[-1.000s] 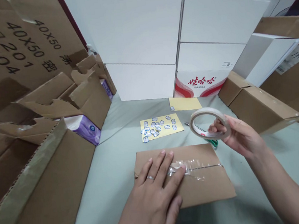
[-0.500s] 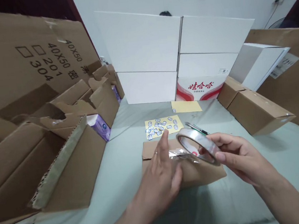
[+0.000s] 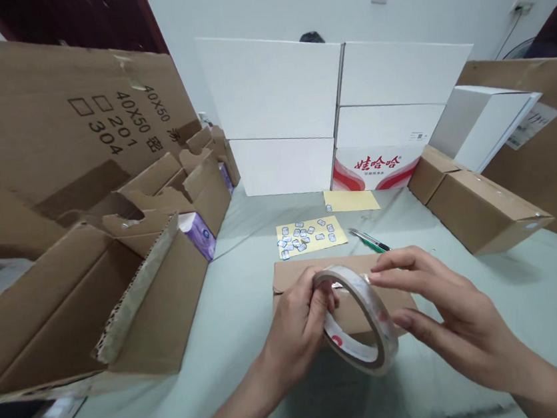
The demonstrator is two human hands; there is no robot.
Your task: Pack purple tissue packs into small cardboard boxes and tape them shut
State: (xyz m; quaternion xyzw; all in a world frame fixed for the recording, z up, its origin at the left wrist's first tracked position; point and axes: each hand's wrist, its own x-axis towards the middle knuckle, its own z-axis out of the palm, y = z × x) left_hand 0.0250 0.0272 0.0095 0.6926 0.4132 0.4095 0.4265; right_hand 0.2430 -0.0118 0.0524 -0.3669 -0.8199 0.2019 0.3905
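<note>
My left hand (image 3: 292, 331) grips a roll of clear packing tape (image 3: 379, 321) by its upper rim, and the roll stands on edge. My right hand (image 3: 450, 303) is beside the roll's right side, with its fingers spread and nothing held. Under both hands lies a flat cardboard package (image 3: 296, 275), partly hidden by the roll. Beyond it are green-handled scissors (image 3: 370, 241) and a yellow sheet with several small stickers (image 3: 337, 237). A second yellow sheet (image 3: 350, 199) lies farther back.
Opened cardboard boxes (image 3: 158, 296) and a large cardboard sheet rise at the left, beside a purple tissue pack (image 3: 198, 237). White boxes (image 3: 269, 89) are stacked at the back. A brown box (image 3: 474, 210) lies at the right on the pale cloth (image 3: 247, 373). A person's head-top (image 3: 312, 37) shows behind.
The tape roll has passed from my right hand into my left and sits lower and nearer. My right hand has let go and opened. The view has tilted slightly.
</note>
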